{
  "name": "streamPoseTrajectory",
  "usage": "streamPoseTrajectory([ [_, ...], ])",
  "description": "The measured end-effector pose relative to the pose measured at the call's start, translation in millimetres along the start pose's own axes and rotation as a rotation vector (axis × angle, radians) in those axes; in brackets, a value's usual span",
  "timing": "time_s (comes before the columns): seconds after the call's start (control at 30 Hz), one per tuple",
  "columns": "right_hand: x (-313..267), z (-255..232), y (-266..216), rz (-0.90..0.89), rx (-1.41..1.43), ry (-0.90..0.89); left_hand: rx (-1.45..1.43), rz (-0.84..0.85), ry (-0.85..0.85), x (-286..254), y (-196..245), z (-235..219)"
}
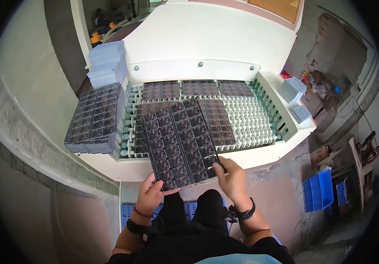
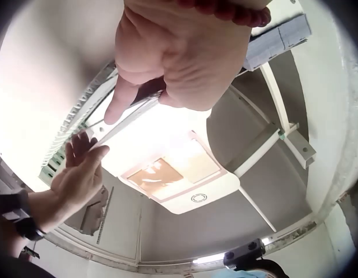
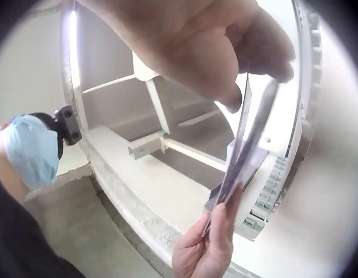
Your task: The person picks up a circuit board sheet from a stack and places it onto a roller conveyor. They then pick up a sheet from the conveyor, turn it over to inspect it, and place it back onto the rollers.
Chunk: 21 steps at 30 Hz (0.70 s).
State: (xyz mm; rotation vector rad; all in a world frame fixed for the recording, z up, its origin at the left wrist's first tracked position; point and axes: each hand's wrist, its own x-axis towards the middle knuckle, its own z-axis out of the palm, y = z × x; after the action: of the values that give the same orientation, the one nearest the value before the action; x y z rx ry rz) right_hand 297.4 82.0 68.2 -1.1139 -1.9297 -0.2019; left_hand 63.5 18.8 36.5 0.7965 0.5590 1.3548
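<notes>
Both hands hold a small stack of dark circuit board panels [image 1: 178, 143] with a repeating grid pattern, tilted in front of the body. My left hand [image 1: 149, 193] grips the near left corner, thumb on top. At the near right edge, my right hand [image 1: 231, 178] pinches the panels between thumb and fingers. The right wrist view shows the panels [image 3: 241, 153] edge-on, slightly fanned apart near the right hand [image 3: 196, 46]. Behind them lies a roller conveyor [image 1: 251, 119] carrying several similar panels [image 1: 218, 116], partly covered by the held ones.
A tall stack of dark panels [image 1: 93, 115] stands on the machine's left ledge, with pale blue stacked sheets [image 1: 108, 66] behind it. White racks [image 1: 292, 89] sit on the right ledge. Blue bins [image 1: 318, 191] are at the lower right. The machine's white hood [image 1: 207, 33] rises behind the rollers.
</notes>
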Motion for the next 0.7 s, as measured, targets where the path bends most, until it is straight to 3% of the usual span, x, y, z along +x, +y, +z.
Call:
streamPoseTrajectory([
  [0.07,-4,-3,18,0.852,0.827,-0.361,-0.005,-0.024,0.012,-2,-4,-3],
  [0.13,0,0,46,0.952,0.986,-0.150,-0.121,-0.058,0.046,-5,-3,-9],
  [0.27,12,-24,131,0.891,0.826,0.047,-0.111,-0.083,0.094,-17,7,-19],
  [0.37,24,-41,211,0.951,0.774,0.111,-0.041,-0.102,0.090,-26,11,-29],
  [0.47,30,-43,263,0.961,0.397,0.035,-0.051,-0.112,0.087,-31,8,-35],
  [0.5,27,-41,277,0.960,0.396,0.037,-0.052,-0.111,0.085,-33,7,-35],
  [0.57,21,-36,294,0.606,-0.281,-0.185,-0.046,-0.119,0.083,-35,5,-34],
  [0.6,19,-35,294,0.606,-0.279,-0.184,-0.043,-0.118,0.084,-36,5,-34],
  [0.67,13,-27,290,0.334,-0.433,0.031,-0.041,-0.134,0.104,-39,4,-32],
  [0.7,19,-28,264,0.331,-0.424,0.021,-0.042,-0.132,0.118,-41,3,-32],
])
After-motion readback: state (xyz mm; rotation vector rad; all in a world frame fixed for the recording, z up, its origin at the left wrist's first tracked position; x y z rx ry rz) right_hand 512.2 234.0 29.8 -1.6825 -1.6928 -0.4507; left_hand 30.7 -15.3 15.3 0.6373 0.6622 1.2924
